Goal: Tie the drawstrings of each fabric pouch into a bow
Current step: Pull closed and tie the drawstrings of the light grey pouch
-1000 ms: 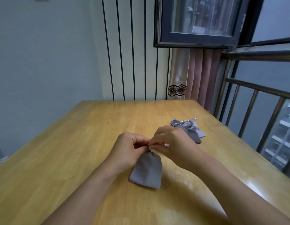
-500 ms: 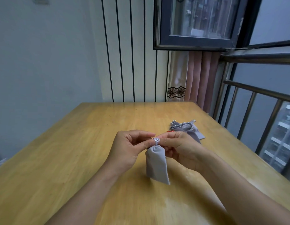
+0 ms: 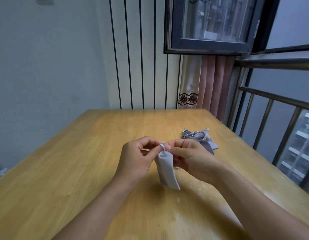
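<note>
Now, from the head camera, both hands meet just above the middle of the wooden table [image 3: 81, 170], holding one grey fabric pouch [image 3: 166, 170] up off the surface. The pouch hangs from its gathered neck, its lower corner tilted toward 5 o'clock and lifted clear of the wood. At the neck sits a small loop of silvery drawstring [image 3: 162, 146], and both hands close on it. The left hand [image 3: 138, 160] comes in from 9 o'clock of the neck, thumb and forefinger pinching the string at the top of the pouch, the other fingers curled behind. The right hand [image 3: 190, 158] comes in from 3 o'clock, its thumb and forefinger pinching the same bit of string, fingertips almost touching those of the left. Whether a bow has formed there cannot be told; the knot is too small and partly covered by fingers.

Toward 2 o'clock of the hands, well apart from them, a small heap of other grey pouches [image 3: 200, 137] lies on the table near its right edge, with silvery strings showing at their tops.

Beyond the table at 12 o'clock stands a striped wall [image 3: 141, 66], with a dark-framed window [image 3: 210, 25] and a pink curtain [image 3: 214, 84] at 1 o'clock, and a metal railing [image 3: 271, 101] at 3 o'clock.
</note>
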A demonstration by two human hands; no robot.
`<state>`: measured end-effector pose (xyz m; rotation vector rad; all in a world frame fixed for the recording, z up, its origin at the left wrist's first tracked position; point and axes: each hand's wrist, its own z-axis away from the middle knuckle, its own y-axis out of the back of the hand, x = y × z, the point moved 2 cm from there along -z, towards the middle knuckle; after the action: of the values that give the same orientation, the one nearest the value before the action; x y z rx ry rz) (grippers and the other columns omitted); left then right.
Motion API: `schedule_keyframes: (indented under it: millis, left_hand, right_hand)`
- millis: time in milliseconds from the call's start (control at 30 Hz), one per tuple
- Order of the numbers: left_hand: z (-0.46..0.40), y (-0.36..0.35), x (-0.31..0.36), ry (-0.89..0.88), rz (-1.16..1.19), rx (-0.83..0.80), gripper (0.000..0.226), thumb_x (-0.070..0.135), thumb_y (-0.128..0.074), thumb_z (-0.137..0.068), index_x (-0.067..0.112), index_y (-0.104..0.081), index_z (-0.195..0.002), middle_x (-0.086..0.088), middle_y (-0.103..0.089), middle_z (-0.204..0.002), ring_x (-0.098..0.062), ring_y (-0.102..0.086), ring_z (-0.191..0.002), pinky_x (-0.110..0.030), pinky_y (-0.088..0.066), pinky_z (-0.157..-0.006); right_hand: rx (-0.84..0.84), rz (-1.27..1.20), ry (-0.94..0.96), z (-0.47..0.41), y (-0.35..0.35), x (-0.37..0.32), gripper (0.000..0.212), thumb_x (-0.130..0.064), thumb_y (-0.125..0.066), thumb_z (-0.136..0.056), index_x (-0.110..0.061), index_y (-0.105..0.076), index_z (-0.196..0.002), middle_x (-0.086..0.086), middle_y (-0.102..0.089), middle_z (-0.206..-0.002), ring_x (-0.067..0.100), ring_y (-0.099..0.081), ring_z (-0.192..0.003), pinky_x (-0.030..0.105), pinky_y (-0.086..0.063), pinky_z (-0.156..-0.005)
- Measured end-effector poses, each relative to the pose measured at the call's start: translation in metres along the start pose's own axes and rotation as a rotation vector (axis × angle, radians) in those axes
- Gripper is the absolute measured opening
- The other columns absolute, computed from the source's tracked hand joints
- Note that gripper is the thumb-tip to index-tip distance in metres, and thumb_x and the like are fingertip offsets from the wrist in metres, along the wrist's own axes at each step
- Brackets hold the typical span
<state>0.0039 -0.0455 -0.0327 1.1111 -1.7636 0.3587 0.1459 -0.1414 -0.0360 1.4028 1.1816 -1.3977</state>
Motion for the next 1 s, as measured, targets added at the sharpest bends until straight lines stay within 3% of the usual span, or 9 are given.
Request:
schedule_keyframes:
  millis: [233,400,467,533,633,800,933,1000]
  left_hand:
    - [0.0,0.001,-0.003,-0.069,-0.059,0.015,0.008,0.01,-0.078,-0.08,0.017,-0.08,-0.084,0.005,-0.076,-0.076,-0.011,-0.073,-0.075,-0.028,-0.059,-0.069]
    - [-0.002,-0.001,-0.004,0.241,0.377,-0.026,0.018,0.002,-0.078,-0.075,0.005,-0.076,-0.092,-0.012,-0.077,-0.082,-0.017,-0.074,-0.077,-0.022,-0.055,-0.069]
    - [-0.003,0.0,-0.005,0.273,0.463,-0.042,0.023,0.003,-0.079,-0.074,0.005,-0.072,-0.096,-0.017,-0.076,-0.082,-0.019,-0.073,-0.077,-0.023,-0.055,-0.069]
    - [-0.004,0.0,-0.004,0.208,0.421,-0.02,0.017,0.002,-0.079,-0.073,0.007,-0.072,-0.087,-0.014,-0.076,-0.079,-0.018,-0.073,-0.074,-0.023,-0.055,-0.07]
    - [-0.003,0.003,0.0,-0.04,0.157,0.012,0.012,0.003,-0.081,-0.073,0.013,-0.076,-0.077,-0.001,-0.076,-0.074,-0.012,-0.073,-0.072,-0.018,-0.055,-0.069]
    - [-0.001,0.01,0.004,-0.542,-0.269,-0.011,0.007,0.008,-0.077,-0.079,0.014,-0.079,-0.083,0.009,-0.076,-0.081,-0.002,-0.07,-0.076,-0.024,-0.055,-0.068]
    - [-0.003,0.014,0.003,-0.609,-0.353,-0.065,0.008,0.01,-0.074,-0.082,0.013,-0.078,-0.088,0.007,-0.076,-0.082,-0.003,-0.07,-0.077,-0.029,-0.055,-0.067]
    - [-0.003,0.014,0.003,-0.613,-0.363,-0.103,0.01,0.011,-0.073,-0.084,0.013,-0.078,-0.092,0.006,-0.076,-0.085,-0.003,-0.07,-0.08,-0.029,-0.056,-0.069]
  right_hand:
    - [0.084,0.069,0.059,-0.001,0.001,0.002,0.031,-0.018,-0.079,-0.073,0.006,-0.072,-0.092,0.008,-0.067,-0.069,0.014,-0.039,-0.055,0.027,-0.032,-0.054]
    - [0.077,0.053,0.062,-0.002,0.004,0.003,0.016,-0.018,-0.078,-0.072,-0.004,-0.074,-0.079,0.005,-0.066,-0.066,0.016,-0.042,-0.057,0.027,-0.033,-0.054]
    - [0.039,0.031,0.058,-0.001,0.003,0.003,0.011,-0.017,-0.076,-0.074,-0.007,-0.074,-0.078,0.005,-0.066,-0.068,0.015,-0.045,-0.058,0.027,-0.033,-0.056]
    - [-0.012,0.004,0.057,0.0,0.0,0.002,0.01,-0.015,-0.071,-0.08,-0.005,-0.071,-0.083,0.003,-0.064,-0.069,0.011,-0.048,-0.058,0.023,-0.034,-0.055]
    - [-0.039,-0.04,0.058,0.002,-0.002,0.0,0.008,-0.006,-0.061,-0.092,0.001,-0.064,-0.092,-0.001,-0.063,-0.067,0.004,-0.053,-0.055,0.016,-0.041,-0.054]
    - [-0.048,-0.032,0.044,0.001,-0.003,0.001,0.011,-0.005,-0.056,-0.098,0.001,-0.064,-0.094,-0.001,-0.061,-0.071,0.004,-0.053,-0.06,0.013,-0.043,-0.057]
    - [-0.039,-0.024,0.032,0.003,-0.005,-0.001,0.011,-0.005,-0.057,-0.097,0.004,-0.063,-0.097,-0.001,-0.063,-0.07,0.004,-0.054,-0.061,0.014,-0.043,-0.059]
    - [-0.042,-0.012,0.029,0.003,-0.005,-0.002,0.015,-0.015,-0.062,-0.095,-0.001,-0.066,-0.09,-0.002,-0.057,-0.066,0.008,-0.046,-0.062,0.018,-0.04,-0.061]
